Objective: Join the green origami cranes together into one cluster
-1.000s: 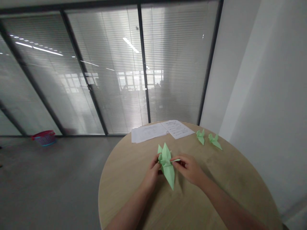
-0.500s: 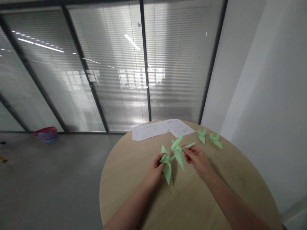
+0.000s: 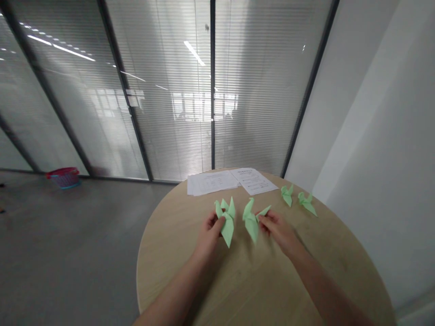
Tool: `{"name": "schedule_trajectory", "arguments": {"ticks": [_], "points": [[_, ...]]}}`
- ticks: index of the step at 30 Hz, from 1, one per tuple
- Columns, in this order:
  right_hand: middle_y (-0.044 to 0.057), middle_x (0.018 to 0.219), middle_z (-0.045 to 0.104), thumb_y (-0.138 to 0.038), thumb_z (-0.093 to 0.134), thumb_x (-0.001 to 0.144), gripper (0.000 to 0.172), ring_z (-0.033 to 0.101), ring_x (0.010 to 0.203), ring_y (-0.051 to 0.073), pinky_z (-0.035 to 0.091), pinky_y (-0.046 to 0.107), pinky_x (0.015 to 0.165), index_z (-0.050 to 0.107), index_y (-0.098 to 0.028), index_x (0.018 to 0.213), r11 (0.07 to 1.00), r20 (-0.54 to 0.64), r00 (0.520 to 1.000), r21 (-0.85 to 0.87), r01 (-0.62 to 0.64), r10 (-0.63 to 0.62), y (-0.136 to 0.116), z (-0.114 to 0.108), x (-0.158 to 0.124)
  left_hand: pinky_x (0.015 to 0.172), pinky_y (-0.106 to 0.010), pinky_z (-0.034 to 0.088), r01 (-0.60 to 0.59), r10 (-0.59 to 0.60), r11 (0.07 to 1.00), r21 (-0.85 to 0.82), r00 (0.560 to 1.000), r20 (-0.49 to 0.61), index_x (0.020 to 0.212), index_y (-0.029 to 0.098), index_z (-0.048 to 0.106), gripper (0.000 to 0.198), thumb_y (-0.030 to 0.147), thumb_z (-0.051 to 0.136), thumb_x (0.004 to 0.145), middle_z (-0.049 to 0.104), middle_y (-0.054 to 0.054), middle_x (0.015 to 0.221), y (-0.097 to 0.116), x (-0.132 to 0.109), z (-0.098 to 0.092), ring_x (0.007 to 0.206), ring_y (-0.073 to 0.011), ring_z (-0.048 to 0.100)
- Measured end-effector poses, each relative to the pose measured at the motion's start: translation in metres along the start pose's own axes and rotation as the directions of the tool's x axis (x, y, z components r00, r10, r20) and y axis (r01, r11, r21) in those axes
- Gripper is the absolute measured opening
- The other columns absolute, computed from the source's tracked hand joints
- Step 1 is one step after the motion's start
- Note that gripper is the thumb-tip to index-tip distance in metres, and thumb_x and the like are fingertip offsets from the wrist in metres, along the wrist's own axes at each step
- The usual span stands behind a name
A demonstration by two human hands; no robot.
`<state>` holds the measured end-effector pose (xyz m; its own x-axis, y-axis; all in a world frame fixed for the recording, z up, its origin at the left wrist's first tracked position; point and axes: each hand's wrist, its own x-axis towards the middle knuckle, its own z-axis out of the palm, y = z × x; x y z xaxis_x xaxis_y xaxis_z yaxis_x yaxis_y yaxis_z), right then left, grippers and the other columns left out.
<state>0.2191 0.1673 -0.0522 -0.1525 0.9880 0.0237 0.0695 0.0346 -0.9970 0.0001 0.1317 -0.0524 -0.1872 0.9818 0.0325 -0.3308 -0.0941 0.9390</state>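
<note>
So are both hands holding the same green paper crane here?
No: the left hand holds one green paper crane and the right hand holds a separate crane, with bare table between them.

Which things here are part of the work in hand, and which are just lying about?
In hand:
left hand holding one green paper crane
right hand holding a second green crane

Lying about:
two small green cranes
printed sheets
round wooden table
pink basket on the floor

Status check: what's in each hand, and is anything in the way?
Left hand pinching a green crane. Right hand pinching another crane. Two more cranes and papers lie further back on the table, apart from both hands.
</note>
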Motion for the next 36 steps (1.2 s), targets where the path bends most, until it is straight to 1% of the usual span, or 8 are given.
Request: {"name": "schedule_trajectory", "arguments": {"ticks": [2,4,8,12,17,27,31,36], "points": [[0.004,0.073,0.057,-0.059,0.062,0.076,0.050,0.048,0.066,0.007,0.034,0.015,0.059,0.064,-0.010,0.088,0.965,0.025,0.995,-0.239,0.105,-0.102,0.002,0.002,-0.002,0.059,-0.024,0.047,-0.035,0.035,0.999,0.000,0.999,-0.032,0.111,0.017,0.070,0.047,0.041,0.078,0.072,0.072,-0.007,0.094,0.006,0.000,-0.002,0.069,-0.0162,0.063],[0.003,0.072,0.057,-0.055,0.057,0.083,0.045,0.048,0.066,0.006,0.033,0.014,0.061,0.064,-0.010,0.082,0.904,0.061,0.982,-0.383,0.190,-0.181,0.005,0.005,-0.005,0.061,-0.025,0.048,-0.057,0.057,0.998,0.005,0.998,-0.025,0.110,0.018,0.070,0.047,0.042,0.079,0.071,0.072,-0.006,0.093,0.010,0.000,-0.002,0.071,-0.0170,0.063],[0.002,0.066,0.053,-0.053,0.053,0.088,0.045,0.043,0.061,0.004,0.028,0.014,0.058,0.056,-0.010,0.073,0.859,0.108,0.974,-0.458,0.227,-0.200,0.006,0.012,-0.010,0.064,-0.026,0.050,-0.054,0.053,0.999,0.011,0.998,0.045,0.106,0.017,0.070,0.046,0.043,0.081,0.069,0.072,-0.007,0.092,0.012,-0.003,0.001,0.073,-0.0183,0.064],[0.002,0.067,0.053,-0.053,0.053,0.087,0.045,0.044,0.062,0.005,0.028,0.014,0.059,0.056,-0.010,0.074,0.882,0.108,0.976,-0.418,0.216,-0.189,0.004,0.013,-0.011,0.062,-0.024,0.048,-0.039,0.038,0.999,0.007,0.999,0.030,0.106,0.017,0.071,0.043,0.040,0.080,0.071,0.071,-0.007,0.092,0.010,-0.004,0.001,0.072,-0.0162,0.062],[0.005,0.076,0.060,-0.059,0.055,0.083,0.052,0.052,0.069,0.008,0.037,0.015,0.063,0.066,-0.010,0.091,0.938,0.063,0.984,-0.299,0.177,-0.166,0.001,0.007,-0.008,0.058,-0.023,0.046,0.021,-0.021,1.000,0.005,1.000,-0.017,0.107,0.017,0.072,0.042,0.035,0.079,0.070,0.071,-0.006,0.091,0.005,0.000,-0.002,0.067,-0.0142,0.060],[0.004,0.069,0.055,-0.073,0.065,0.067,0.071,0.047,0.060,0.006,0.036,0.016,0.053,0.065,-0.008,0.096,0.995,0.007,0.996,-0.049,0.084,-0.084,-0.008,0.007,-0.008,0.062,-0.026,0.049,0.148,-0.155,0.986,0.075,0.984,0.093,0.104,0.017,0.071,0.037,0.030,0.076,0.070,0.073,-0.008,0.093,-0.003,0.001,-0.001,0.072,-0.0184,0.065],[0.003,0.068,0.054,-0.075,0.069,0.065,0.076,0.048,0.058,0.006,0.038,0.016,0.052,0.063,-0.007,0.099,0.995,-0.001,0.995,0.038,0.096,-0.096,-0.007,0.008,-0.009,0.063,-0.027,0.047,0.150,-0.167,0.979,0.135,0.978,0.127,0.105,0.017,0.068,0.037,0.032,0.073,0.072,0.070,-0.005,0.088,-0.015,0.005,-0.005,0.070,-0.0176,0.063],[0.003,0.068,0.054,-0.072,0.072,0.065,0.073,0.048,0.057,0.005,0.039,0.016,0.050,0.062,-0.007,0.097,0.984,-0.047,0.989,0.102,0.147,-0.143,-0.011,0.008,-0.011,0.061,-0.026,0.042,0.079,-0.160,0.955,0.286,0.949,0.273,0.096,0.016,0.069,0.029,0.033,0.073,0.073,0.065,-0.003,0.079,-0.026,0.006,-0.007,0.065,-0.0154,0.058]]}}
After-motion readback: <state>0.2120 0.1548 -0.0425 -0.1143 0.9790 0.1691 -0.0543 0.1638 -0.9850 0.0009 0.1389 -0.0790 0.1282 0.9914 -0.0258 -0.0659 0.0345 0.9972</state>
